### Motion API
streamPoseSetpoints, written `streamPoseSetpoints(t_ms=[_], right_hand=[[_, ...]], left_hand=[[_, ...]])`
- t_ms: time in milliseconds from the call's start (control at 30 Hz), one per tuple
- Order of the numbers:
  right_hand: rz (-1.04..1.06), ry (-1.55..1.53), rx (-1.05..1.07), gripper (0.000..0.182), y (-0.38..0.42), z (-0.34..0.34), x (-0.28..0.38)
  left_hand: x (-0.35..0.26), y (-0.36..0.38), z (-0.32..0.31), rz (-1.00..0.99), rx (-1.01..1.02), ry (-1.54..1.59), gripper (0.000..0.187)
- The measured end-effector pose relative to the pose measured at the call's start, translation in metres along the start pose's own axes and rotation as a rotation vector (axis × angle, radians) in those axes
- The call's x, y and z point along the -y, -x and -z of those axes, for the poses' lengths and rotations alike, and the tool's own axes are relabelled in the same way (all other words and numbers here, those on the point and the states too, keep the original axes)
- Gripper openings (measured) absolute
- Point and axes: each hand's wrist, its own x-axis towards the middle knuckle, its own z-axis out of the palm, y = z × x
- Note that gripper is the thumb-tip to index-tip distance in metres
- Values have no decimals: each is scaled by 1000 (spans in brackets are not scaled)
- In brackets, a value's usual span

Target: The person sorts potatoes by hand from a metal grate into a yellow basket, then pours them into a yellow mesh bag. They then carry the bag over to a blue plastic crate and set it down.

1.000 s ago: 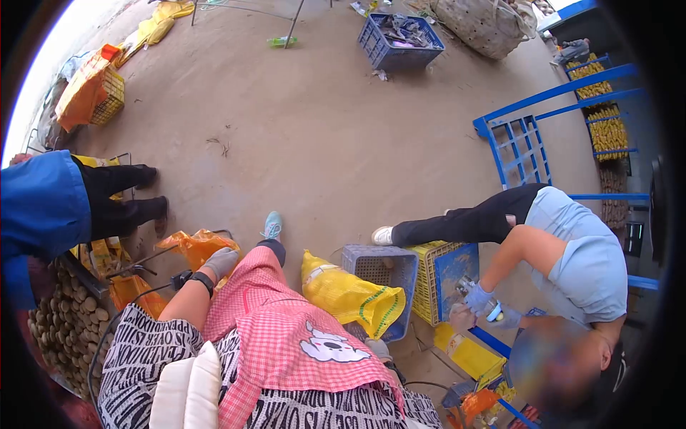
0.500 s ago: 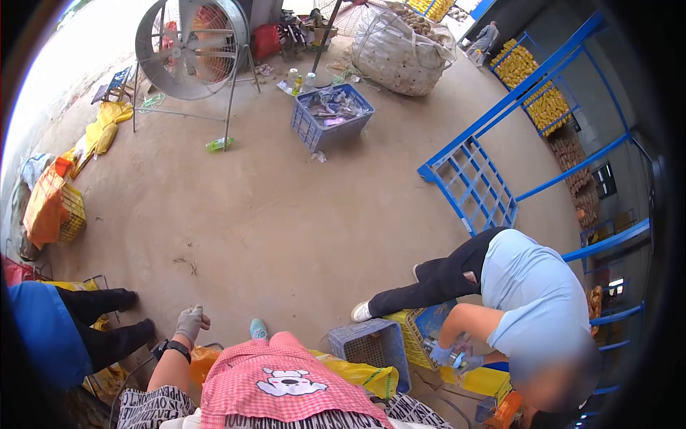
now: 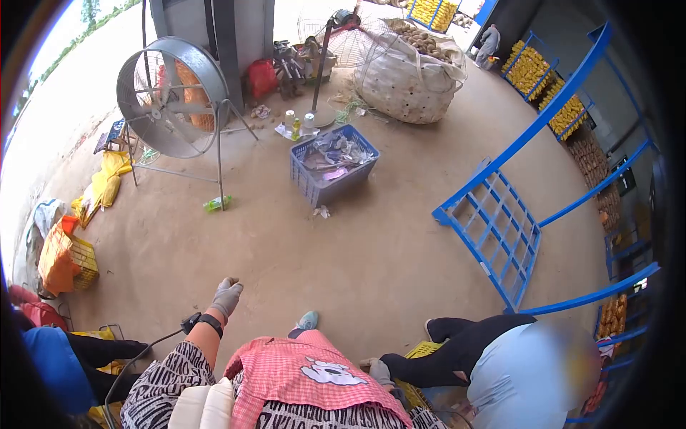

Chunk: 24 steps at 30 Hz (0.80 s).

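My left hand (image 3: pixel 226 297), in a grey glove with brownish fingertips, reaches forward above the bare floor, its fingers curled together. Whatever they hold, if anything, is hidden. On that wrist sits a black band with a device (image 3: pixel 191 323), and a cable (image 3: pixel 136 361) runs from it. My right hand (image 3: pixel 379 371), also grey-gloved, is low beside my pink checked apron (image 3: pixel 286 357), close to a co-worker's dark-trousered knee (image 3: pixel 404 368). Its fingers are mostly out of sight. A yellow crate (image 3: pixel 423 349) shows just beyond that hand, partly covered by the co-worker's leg.
A co-worker in light blue (image 3: pixel 514 372) bends at my right; another person's blue garment (image 3: pixel 57 368) shows left. Ahead are a blue crate of litter (image 3: pixel 334 179), a large fan (image 3: pixel 171 100), a green bottle (image 3: pixel 216 204), a blue metal frame (image 3: pixel 493 236) and a bulging white sack (image 3: pixel 407 82).
My view has tilted up and shifted. My left hand has swung forward and right, its fingers now curled. My right hand has come into view. The co-worker at right has shifted, covering the crates.
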Motion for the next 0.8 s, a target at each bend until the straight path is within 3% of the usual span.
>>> streamPoseSetpoints(t_ms=[67,100,133,200,233,333,367,433,533,600,733,767,800], right_hand=[[80,-209,-67,40,-51,21,61],[130,-183,-62,40,-68,32,104],[179,-156,-60,43,-84,45,150],[238,-288,-41,47,-106,57,234],[301,-419,-13,52,-122,64,271],[322,-363,60,52,-182,92,353],[295,-366,70,52,-196,99,373],[497,-379,24,55,-221,115,420],[386,-422,-111,46,-231,152,498],[438,-458,-151,41,-250,183,540],[547,-472,-279,36,-289,258,609],[547,-496,-325,36,-305,279,624],[561,-551,-330,36,-322,303,639]], left_hand=[[-26,-41,-4,111,-66,472,47],[-2,-77,-16,12,-115,305,45],[-23,-92,-15,11,-113,306,45],[-70,-114,-11,370,-132,881,38],[-81,-132,-11,376,-114,915,35],[-123,-218,-12,407,-30,863,35],[-159,-238,-9,389,-20,889,35],[-239,-289,-21,372,43,926,34],[-380,-361,-59,281,208,967,37],[-489,-391,-89,189,381,967,44],[-678,-436,-180,-41,939,1071,55],[-727,-440,-202,-52,986,1042,55],[-778,-437,-221,11,1167,1104,54]])
